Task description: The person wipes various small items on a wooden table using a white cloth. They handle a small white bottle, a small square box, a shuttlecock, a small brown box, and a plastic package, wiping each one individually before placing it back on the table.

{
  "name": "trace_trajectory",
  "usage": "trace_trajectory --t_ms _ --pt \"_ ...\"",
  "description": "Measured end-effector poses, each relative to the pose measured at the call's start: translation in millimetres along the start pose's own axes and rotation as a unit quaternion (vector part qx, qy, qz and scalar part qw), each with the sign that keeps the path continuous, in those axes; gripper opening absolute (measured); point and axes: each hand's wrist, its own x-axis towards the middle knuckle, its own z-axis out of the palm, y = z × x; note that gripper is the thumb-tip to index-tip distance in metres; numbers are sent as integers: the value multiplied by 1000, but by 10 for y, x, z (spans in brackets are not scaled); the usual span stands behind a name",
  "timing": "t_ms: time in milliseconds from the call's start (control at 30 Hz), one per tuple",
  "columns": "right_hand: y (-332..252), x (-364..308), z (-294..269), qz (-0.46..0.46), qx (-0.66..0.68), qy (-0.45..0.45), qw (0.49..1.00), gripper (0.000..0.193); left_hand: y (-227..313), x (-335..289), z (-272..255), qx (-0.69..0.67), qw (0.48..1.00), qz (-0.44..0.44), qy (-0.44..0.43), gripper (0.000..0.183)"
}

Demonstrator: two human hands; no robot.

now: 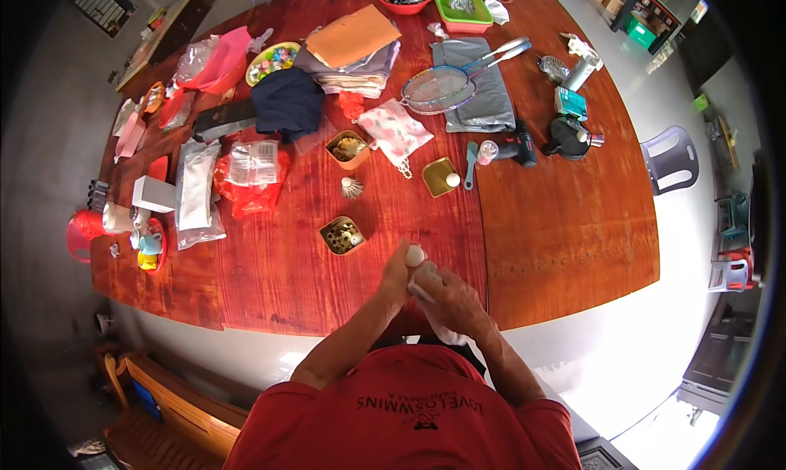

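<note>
Close to the table's near edge, my left hand (396, 275) is closed around a small round white object (416, 255), whose exact kind I cannot make out. My right hand (455, 303) grips a white cloth (423, 283) against it, and part of the cloth hangs below. Ahead and to the left sits a small square box (331, 247) of small mixed pieces. Beyond it lie a ribbed seashell (351, 187) and another square box (334, 149) with brownish contents. A shallow square tray (430, 186) to the right holds a similar white round piece (453, 179).
Two badminton rackets (439, 90) lie on a grey plastic bag (483, 114). A power drill (521, 146) and blue-handled tool (471, 165) are at the right. Leftward are a red plastic bag (262, 193), white box (154, 194) and dark cloth (286, 101). A wooden bench (180, 396) stands behind left.
</note>
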Motion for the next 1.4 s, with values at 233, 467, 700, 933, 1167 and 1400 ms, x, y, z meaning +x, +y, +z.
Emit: trace_trajectory --t_ms 233,467,700,933,1167,1400 --pt "703 -135 -269 76 87 -103 988 19 15 1017 218 30 998 43 26 28" --pt "1172 -116 -456 223 99 -97 965 24 -112 2014 307 341 915 187 105 39" --pt "1655 -242 -316 246 146 -81 955 29 -53 2944 413 525 743 370 188 49" --pt "1875 -235 -466 276 124 -103 947 33 -30 3411 529 610 627 401 272 48" --pt "2071 -274 -430 284 112 -78 949 29 -55 3511 490 627 654 326 271 53" --pt "2051 -55 -380 253 129 -69 956 26 -51 2967 205 586 566 424 397 45"
